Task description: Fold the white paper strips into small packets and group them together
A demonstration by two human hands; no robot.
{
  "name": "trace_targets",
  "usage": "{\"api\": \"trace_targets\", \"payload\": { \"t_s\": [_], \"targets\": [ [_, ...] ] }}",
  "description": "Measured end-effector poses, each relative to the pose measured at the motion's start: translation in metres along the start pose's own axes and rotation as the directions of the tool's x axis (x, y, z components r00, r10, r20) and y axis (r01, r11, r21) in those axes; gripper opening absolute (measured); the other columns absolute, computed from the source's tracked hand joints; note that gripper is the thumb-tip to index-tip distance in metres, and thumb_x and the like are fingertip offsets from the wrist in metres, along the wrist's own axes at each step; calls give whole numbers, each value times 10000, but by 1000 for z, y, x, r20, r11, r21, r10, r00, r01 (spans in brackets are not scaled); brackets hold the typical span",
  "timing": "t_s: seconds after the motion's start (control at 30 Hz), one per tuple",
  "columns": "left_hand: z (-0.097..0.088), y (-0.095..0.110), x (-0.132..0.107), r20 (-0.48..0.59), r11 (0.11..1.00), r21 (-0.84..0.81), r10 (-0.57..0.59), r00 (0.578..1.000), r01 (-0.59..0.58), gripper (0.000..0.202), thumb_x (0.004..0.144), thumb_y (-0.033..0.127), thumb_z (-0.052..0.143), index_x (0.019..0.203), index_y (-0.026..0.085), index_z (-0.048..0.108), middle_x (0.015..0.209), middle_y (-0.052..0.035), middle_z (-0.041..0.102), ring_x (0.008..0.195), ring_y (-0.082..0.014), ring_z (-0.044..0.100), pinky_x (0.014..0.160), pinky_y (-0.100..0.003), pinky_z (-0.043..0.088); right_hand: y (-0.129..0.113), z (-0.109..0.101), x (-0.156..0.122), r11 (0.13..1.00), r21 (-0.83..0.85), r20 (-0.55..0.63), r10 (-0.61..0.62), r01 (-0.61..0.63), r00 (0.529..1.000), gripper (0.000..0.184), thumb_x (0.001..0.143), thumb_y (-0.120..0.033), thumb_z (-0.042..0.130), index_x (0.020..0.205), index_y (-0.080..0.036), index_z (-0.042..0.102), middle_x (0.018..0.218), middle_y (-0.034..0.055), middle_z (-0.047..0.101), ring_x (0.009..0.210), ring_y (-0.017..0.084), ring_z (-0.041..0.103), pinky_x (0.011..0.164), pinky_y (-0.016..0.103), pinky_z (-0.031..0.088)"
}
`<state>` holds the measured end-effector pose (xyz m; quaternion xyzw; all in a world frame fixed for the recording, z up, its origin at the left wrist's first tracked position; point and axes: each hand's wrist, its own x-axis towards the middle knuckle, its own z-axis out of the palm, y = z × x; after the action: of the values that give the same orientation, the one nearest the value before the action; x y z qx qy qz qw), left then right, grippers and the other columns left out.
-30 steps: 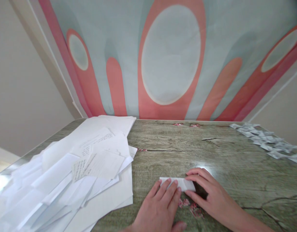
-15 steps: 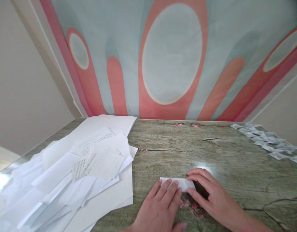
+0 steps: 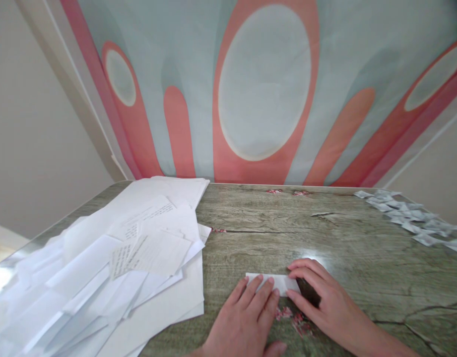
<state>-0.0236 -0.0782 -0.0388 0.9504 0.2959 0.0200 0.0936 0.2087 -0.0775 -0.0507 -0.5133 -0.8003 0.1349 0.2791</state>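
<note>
A small white strip of folded paper [image 3: 281, 281] lies flat on the wood-grain table. My left hand [image 3: 245, 313] rests on its left part, palm down with the fingers stretched out. At the strip's right end, the thumb and fingers of my right hand [image 3: 327, 295] hold its lower and upper edges. Part of the strip is hidden under my left fingers.
A loose heap of white paper sheets [image 3: 168, 302], some printed, covers the table's left side. Several small folded paper pieces [image 3: 410, 215] overlap in rows at the far right. Behind the table [image 3: 258, 213] stands a patterned wall panel [image 3: 265, 84].
</note>
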Motion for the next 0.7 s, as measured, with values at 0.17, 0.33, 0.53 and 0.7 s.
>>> {"api": "trace_targets", "payload": {
  "t_s": [0.17, 0.33, 0.53, 0.7],
  "targets": [
    [1, 0, -1, -9, 1000, 1, 1, 1000, -1, 634, 896, 517, 338, 1415, 177, 209, 1481, -59, 198, 1353, -264, 163, 1100, -427, 202, 1, 0, -1, 1000, 2, 2, -8, 8, 1000, 113, 826, -267, 538, 930, -224, 546, 1043, 78, 549, 1005, 228, 538, 832, 398, 485],
    [2, -1, -1, -22, 1000, 12, -2, 1000, 2, 640, 894, 525, 337, 1413, 173, 214, 1481, -61, 198, 1353, -265, 163, 1101, -421, 200, -1, -1, -1, 1000, -15, 3, -10, 10, 1000, 79, 842, -265, 525, 896, -217, 557, 1057, 80, 547, 1014, 219, 539, 850, 396, 481],
    [-1, 0, 0, -2, 1000, -13, -6, 1000, 6, 630, 898, 531, 314, 1409, 173, 226, 1478, -60, 209, 1349, -264, 180, 1099, -428, 206, -2, -2, -3, 989, -102, -28, -108, 105, 994, 102, 847, -236, 523, 895, -223, 613, 1067, 75, 590, 989, 218, 569, 831, 386, 499],
    [-1, 0, 2, -3, 1000, -3, -1, 1000, 1, 626, 896, 521, 332, 1407, 175, 232, 1476, -61, 217, 1347, -263, 188, 1099, -430, 209, -10, -1, -7, 946, -265, -32, -202, 187, 979, 215, 873, -175, 453, 988, -201, 632, 1049, 79, 628, 944, 214, 594, 820, 381, 497]
  ]
}}
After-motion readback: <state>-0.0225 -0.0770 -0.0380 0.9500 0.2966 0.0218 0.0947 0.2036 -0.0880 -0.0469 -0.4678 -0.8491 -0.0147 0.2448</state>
